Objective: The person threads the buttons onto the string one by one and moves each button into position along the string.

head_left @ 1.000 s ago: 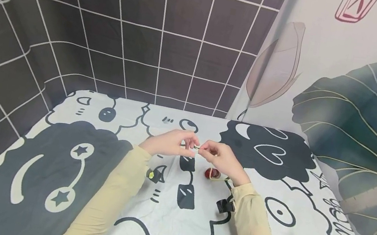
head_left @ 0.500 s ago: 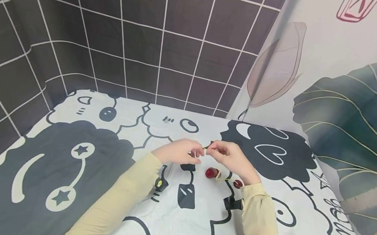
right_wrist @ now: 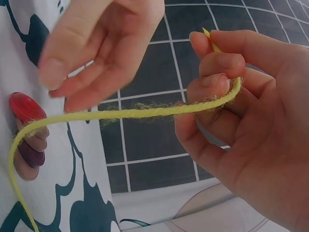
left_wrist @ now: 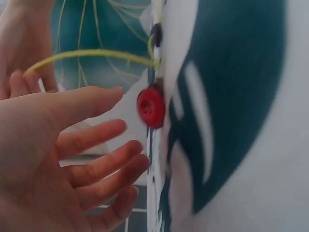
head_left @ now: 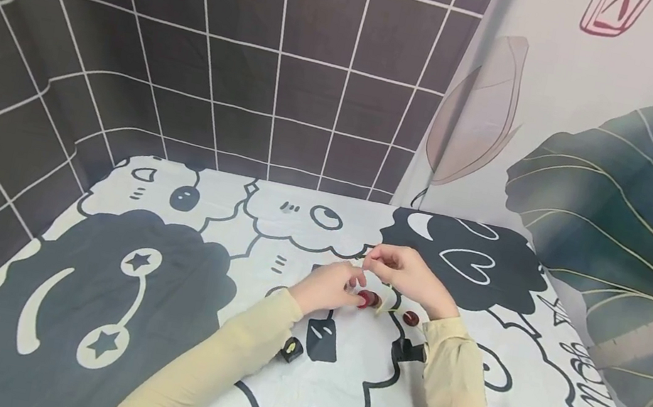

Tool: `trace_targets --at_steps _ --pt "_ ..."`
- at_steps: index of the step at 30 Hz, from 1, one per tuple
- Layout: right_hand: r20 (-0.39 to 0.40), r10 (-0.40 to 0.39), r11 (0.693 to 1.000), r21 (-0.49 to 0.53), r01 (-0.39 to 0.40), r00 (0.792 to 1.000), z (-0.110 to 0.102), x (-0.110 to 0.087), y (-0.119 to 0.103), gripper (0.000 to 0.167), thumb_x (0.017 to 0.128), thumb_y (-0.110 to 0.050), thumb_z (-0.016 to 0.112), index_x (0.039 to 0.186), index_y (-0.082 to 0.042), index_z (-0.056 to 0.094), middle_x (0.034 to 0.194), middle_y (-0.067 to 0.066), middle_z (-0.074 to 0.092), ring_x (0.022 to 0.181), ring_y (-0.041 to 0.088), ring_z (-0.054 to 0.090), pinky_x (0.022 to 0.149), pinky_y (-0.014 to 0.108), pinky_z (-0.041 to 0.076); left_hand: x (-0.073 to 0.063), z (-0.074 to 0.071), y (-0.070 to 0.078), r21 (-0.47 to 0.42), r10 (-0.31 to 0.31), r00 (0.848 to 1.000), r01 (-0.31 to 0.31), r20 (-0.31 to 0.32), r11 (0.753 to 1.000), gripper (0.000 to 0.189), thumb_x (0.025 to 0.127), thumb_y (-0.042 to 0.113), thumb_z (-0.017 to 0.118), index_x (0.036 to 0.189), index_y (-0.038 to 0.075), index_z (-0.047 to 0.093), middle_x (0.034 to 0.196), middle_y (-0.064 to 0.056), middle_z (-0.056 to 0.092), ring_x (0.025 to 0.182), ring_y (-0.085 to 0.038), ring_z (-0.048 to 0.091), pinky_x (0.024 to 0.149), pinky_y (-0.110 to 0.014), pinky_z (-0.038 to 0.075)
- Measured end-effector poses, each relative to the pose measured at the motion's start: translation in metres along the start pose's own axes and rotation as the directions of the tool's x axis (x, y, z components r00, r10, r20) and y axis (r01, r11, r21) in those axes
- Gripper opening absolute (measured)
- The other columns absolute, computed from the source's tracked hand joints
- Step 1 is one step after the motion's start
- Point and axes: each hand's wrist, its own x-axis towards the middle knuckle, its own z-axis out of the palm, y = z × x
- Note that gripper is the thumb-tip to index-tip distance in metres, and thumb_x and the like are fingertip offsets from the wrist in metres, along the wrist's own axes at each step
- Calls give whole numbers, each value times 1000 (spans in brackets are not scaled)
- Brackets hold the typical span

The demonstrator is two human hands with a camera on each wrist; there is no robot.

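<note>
your right hand (right_wrist: 270, 121) pinches the yellow string (right_wrist: 135, 113), probably so its tip stands free, while your left hand (left_wrist: 48, 150), fingers apart, is near the red button (left_wrist: 151, 107).

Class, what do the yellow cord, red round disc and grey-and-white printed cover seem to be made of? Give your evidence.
Yellow cord: probably wool or acrylic yarn, matte, loose fuzz along it.
Red round disc: perhaps plastic or painted wood; smooth-looking, evenly coloured, gloss unclear.
Grey-and-white printed cover: apparently fabric, matte, with faint creases.
</note>
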Motion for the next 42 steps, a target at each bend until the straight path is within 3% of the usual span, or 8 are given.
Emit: trace_targets --at_steps 4,11,14,24,29,36,42 --pt "16 -25 999 -24 26 1000 -1 0 2 11 93 -10 57 90 -7 68 81 11 66 64 5 51 59 20 42 -1 4 2 1 36 999 -37 28 999 29 82 23 73 110 15 67 101 -8 63 81 -13 54 70 -23 43" --pt "56 -41 999 -21 43 998 -2 -2 0 11 92 -10 57 88 -10 67 74 0 60 61 6 47 58 21 40 -3 5 4 84 37 997 -43 71 996 30 83 20 73 112 17 67 102 -5 61 81 -12 48 70 -23 39" --pt "72 -51 999 -10 52 996 -3 -3 1 11 93 -10 57 88 -9 67 73 1 59 60 4 46 57 20 39 -3 5 4 112 42 996 -51 80 992 27 83 18 73 108 17 66 98 -3 59 80 -11 48 68 -22 39" --pt "102 -57 998 2 57 993 -5 -3 5 11 94 -10 57 91 -3 65 69 -7 55 60 3 46 56 20 39 -4 6 2 127 40 993 -54 110 990 18 81 12 73 96 14 63 88 0 53 73 -11 44 63 -21 34" --pt "114 -44 999 -3 44 993 -5 -4 5 10 93 -10 57 91 -5 65 66 -7 52 60 4 47 55 20 39 -3 4 3 107 24 992 -37 122 994 18 79 10 74 94 12 63 86 2 54 73 -9 45 64 -19 35" --pt "128 -27 1000 8 27 991 -5 -4 4 11 93 -7 55 92 -3 65 63 -6 48 59 4 46 52 19 35 -2 0 3 22 15 994 -18 107 1000 8 82 7 71 85 8 64 69 5 56 63 -7 48 59 -17 37" --pt "135 -25 1000 -2 25 991 -7 -5 5 11 93 -8 55 92 -5 66 64 -6 49 59 4 46 53 19 36 -2 -3 3 91 33 993 -44 115 995 6 83 8 71 87 12 72 75 3 67 70 -8 54 68 -20 42"
